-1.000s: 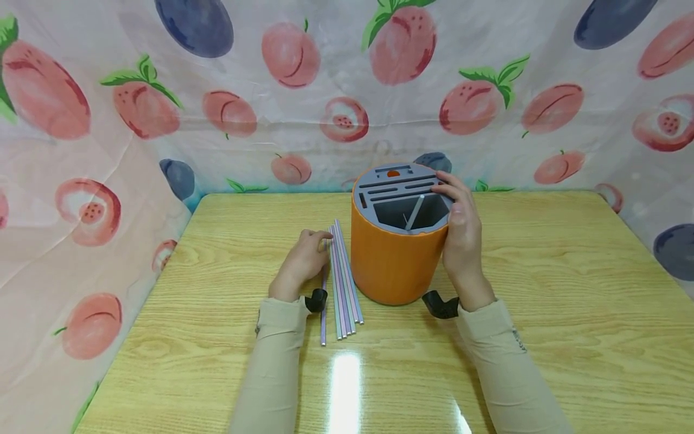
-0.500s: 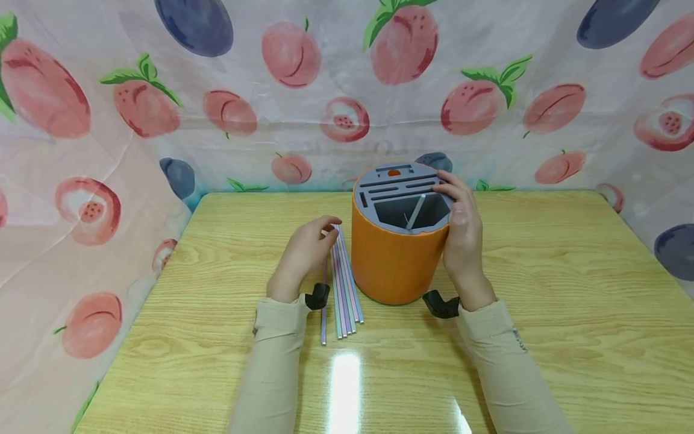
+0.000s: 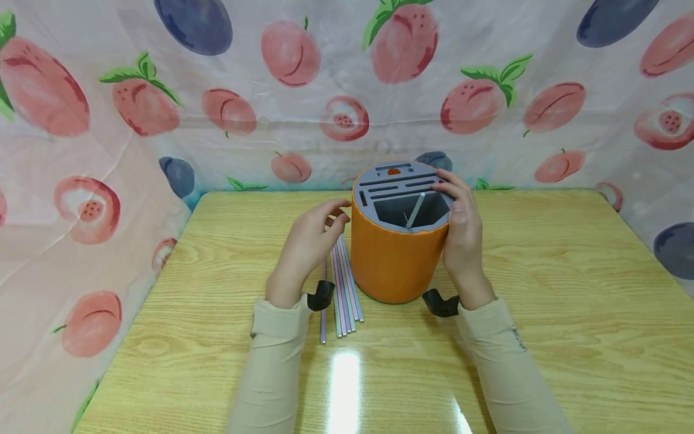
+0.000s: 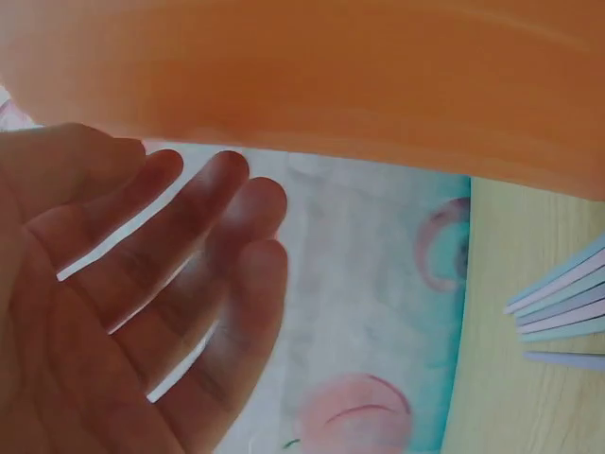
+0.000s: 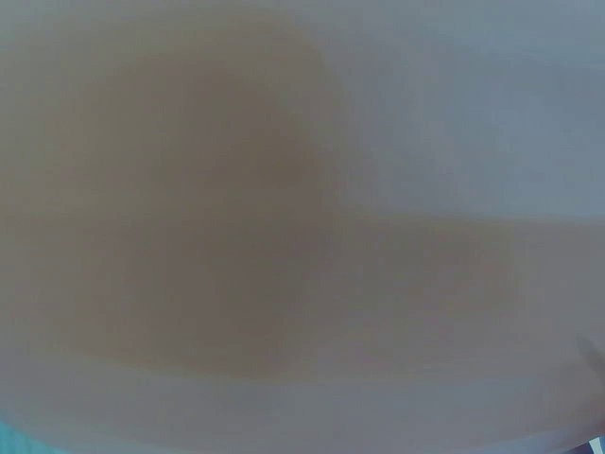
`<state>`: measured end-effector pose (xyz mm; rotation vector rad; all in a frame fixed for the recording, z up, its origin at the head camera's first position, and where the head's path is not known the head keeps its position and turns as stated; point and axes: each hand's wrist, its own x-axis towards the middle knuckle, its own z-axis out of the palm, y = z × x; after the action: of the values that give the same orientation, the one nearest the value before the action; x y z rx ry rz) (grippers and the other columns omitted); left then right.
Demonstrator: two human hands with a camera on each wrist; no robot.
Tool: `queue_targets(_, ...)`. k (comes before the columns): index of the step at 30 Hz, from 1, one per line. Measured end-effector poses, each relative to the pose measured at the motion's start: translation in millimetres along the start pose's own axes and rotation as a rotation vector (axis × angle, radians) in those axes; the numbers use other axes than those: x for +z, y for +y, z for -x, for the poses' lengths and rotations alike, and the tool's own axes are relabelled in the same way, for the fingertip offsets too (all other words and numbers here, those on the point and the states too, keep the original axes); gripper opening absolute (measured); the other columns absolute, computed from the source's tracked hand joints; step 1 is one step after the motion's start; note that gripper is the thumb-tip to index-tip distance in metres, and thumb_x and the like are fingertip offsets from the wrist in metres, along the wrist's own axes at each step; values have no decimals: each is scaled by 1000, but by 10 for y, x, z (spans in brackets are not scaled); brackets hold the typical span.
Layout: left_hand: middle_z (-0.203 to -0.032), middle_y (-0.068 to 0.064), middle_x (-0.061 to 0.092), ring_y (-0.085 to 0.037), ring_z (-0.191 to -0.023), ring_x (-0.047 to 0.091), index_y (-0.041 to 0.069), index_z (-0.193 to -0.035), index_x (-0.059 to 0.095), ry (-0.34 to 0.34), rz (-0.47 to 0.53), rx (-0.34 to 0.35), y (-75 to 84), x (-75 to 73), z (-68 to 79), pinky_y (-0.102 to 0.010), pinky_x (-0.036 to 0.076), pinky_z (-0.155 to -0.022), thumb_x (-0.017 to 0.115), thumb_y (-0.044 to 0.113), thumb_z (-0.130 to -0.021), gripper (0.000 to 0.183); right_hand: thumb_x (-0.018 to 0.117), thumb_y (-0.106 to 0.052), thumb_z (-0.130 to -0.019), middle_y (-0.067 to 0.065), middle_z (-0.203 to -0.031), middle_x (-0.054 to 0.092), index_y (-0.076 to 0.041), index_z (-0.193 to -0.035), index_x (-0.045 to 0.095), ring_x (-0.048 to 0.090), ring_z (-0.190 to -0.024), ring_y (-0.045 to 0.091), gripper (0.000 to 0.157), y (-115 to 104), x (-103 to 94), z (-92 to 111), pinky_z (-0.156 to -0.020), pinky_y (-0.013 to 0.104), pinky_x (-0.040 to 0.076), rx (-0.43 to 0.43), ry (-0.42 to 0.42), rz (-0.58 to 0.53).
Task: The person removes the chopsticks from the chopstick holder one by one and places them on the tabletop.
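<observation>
An orange round knife block with a grey slotted top stands on the table. A pale stick leans in its large well. My right hand holds the block's right side, fingers over the rim. Beside the upper left wall is my left hand, its fingers loosely bent and holding nothing; in the left wrist view the fingertips lie right at the orange wall. Several pastel chopsticks lie fanned left of the block, partly hidden by the left hand. The right wrist view is blurred by a close surface.
The wood-grain table ends at a fruit-printed cloth hanging behind and at the sides. One lilac chopstick lies slightly apart from the others, at their left. Black wrist mounts stick out from both wrists.
My left hand has lifted away from the chopsticks and moved up and right to the block's left side. The right hand and the block have stayed in place.
</observation>
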<state>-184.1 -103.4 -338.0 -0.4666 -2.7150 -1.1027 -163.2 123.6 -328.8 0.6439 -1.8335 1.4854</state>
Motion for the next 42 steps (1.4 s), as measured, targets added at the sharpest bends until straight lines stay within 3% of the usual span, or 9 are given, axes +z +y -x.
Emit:
queue_targets(4, -99, 3, 60, -13, -84, 56, 19, -121, 54, 13, -29, 20, 45, 29, -14, -28, 46, -74, 48, 24, -92, 30, 32, -54, -91, 23, -130, 39, 15, -109, 50, 31, -123, 29, 73, 47, -8, -7, -102, 31, 26, -6, 0, -3)
queue_targets(9, -105, 4, 57, -11, -89, 54, 18, -122, 53, 138, -3, 82, 120, 42, 7, -26, 46, -74, 44, 29, -94, 31, 31, -55, -90, 17, -131, 41, 9, -110, 53, 31, -124, 25, 70, 226, -36, 10, -103, 33, 25, -13, -3, 16)
queue_targets(15, -108, 0, 50, -12, -94, 49, 13, -118, 54, 283, 80, 220, 263, 53, 49, -25, 47, -70, 40, 36, -94, 36, 32, -56, -90, 9, -132, 42, 1, -111, 56, 31, -125, 22, 65, 398, -47, 31, -103, 35, 23, -17, 6, 11)
queue_targets(18, -115, -4, 47, -16, -102, 45, 11, -115, 57, 320, 37, 330, 338, 73, 63, -28, 45, -75, 46, 37, -92, 36, 32, -56, -90, 7, -132, 42, -1, -111, 56, 31, -125, 22, 64, 402, -48, 32, -103, 35, 24, -16, 8, 8)
queue_targets(24, -129, -4, 41, -23, -118, 32, 14, -113, 59, 289, -130, 444, 392, 131, 77, -34, 36, -92, 48, 55, -84, 52, 31, -57, -90, 5, -132, 42, -3, -111, 57, 32, -125, 22, 63, 408, -58, 34, -104, 35, 22, -20, 7, 29)
queue_targets(31, -125, -7, 46, -25, -118, 34, 13, -105, 63, 305, -161, 547, 522, 221, 92, -36, 25, -102, 56, 49, -82, 43, 30, -58, -89, 10, -131, 42, 3, -111, 55, 32, -124, 23, 70, 320, -52, 29, -103, 34, 23, -15, 5, 37)
queue_targets(36, -118, -4, 53, -22, -113, 41, 13, -103, 64, 318, -202, 559, 634, 251, 136, -38, 28, -99, 57, 44, -84, 37, 30, -59, -89, 21, -129, 41, 13, -108, 52, 32, -123, 29, 78, 97, -21, 7, -103, 34, 23, -7, 5, 27)
queue_targets(42, -107, 5, 61, -18, -117, 40, 17, -110, 61, 281, -262, 527, 750, 247, 210, -51, 24, -100, 52, 39, -89, 32, 30, -59, -89, 25, -128, 40, 15, -107, 51, 31, -123, 31, 79, 20, -12, -4, -103, 33, 23, -5, 5, 24)
